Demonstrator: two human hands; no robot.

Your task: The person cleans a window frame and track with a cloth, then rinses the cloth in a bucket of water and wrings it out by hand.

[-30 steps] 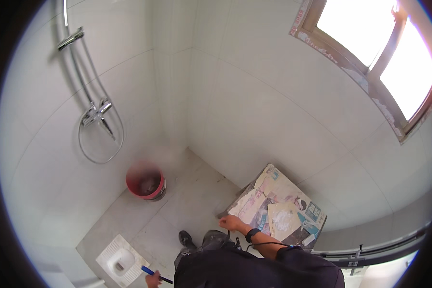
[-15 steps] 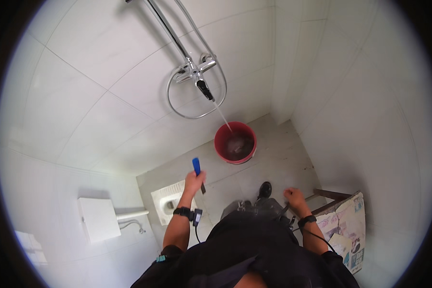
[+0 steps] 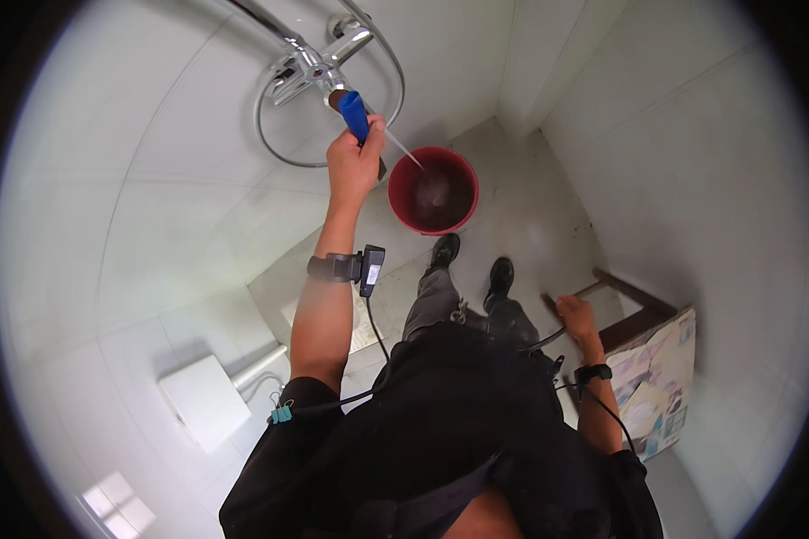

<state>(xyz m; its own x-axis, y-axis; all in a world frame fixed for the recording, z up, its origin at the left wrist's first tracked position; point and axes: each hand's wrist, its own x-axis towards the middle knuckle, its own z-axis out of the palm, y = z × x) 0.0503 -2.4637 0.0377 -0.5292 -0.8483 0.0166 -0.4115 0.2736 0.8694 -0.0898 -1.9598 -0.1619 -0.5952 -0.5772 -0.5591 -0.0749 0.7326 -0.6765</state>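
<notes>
My left hand (image 3: 355, 166) is closed round a blue-handled tool (image 3: 354, 115), whose other end is dark. It is raised in front of the chrome shower mixer (image 3: 319, 74), covering part of the tap's spout. What kind of tool it is, I cannot make out. A thin stream of water runs past the hand into a red bucket (image 3: 473, 193) on the floor, and the water inside is churned. Low on the right, my right hand (image 3: 577, 319) has its fingers curled by a dark wooden stool (image 3: 643, 325); whether anything is in them is hidden.
A squat toilet (image 3: 364, 337) lies in the floor, partly behind my left arm. On the left wall hangs a white cistern (image 3: 205, 404) with its pipe. A worn, paper-covered board (image 3: 661, 386) rests at the stool. Cables run from my wrist straps.
My left hand has risen with the blue-handled tool, from above the squat toilet up to the tap. I have moved nearer to the bucket, and both feet now show.
</notes>
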